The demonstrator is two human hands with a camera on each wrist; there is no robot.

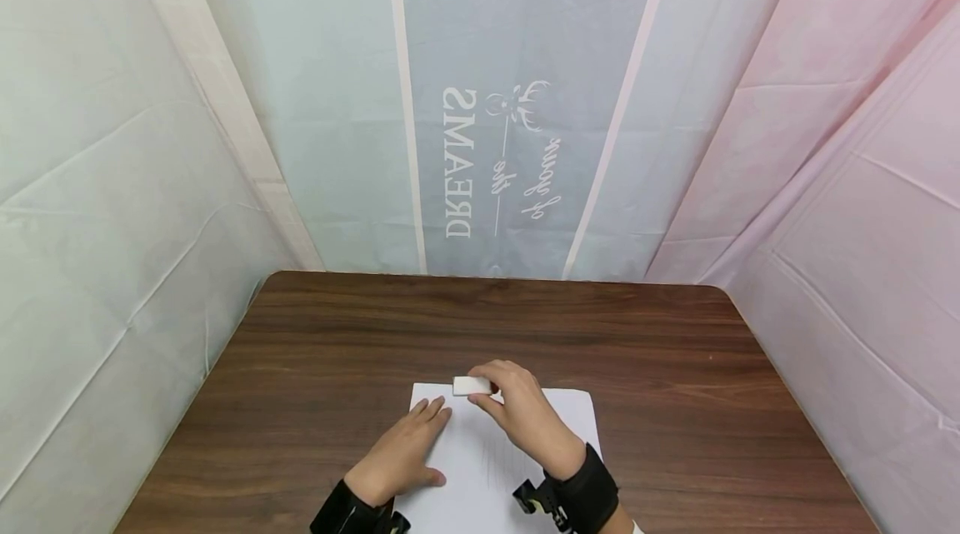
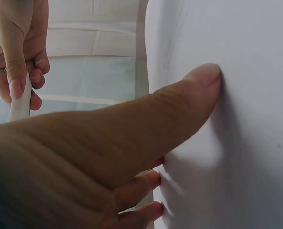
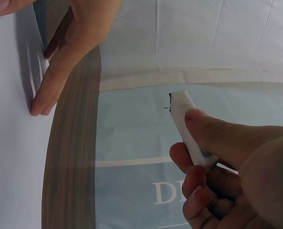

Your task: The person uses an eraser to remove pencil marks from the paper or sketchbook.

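Note:
My right hand (image 1: 521, 411) pinches a white eraser (image 1: 467, 386) between thumb and fingers, above the far part of a white sheet of paper (image 1: 480, 488). In the right wrist view the eraser (image 3: 183, 117) is raised off the sheet, its free end darkened with crumbs clinging to it. Flat on the left side of the paper rests my left hand (image 1: 405, 451), fingers straight and spread, thumb pointing inward. Faint grey pencil strokes (image 1: 489, 463) run down the middle of the sheet.
The paper lies on a dark wood-grain table (image 1: 360, 351) near its front edge. Pale cloth curtains (image 1: 345, 101) with printed lettering enclose the back and both sides. Each wrist wears a black strap (image 1: 588, 488) with a small camera.

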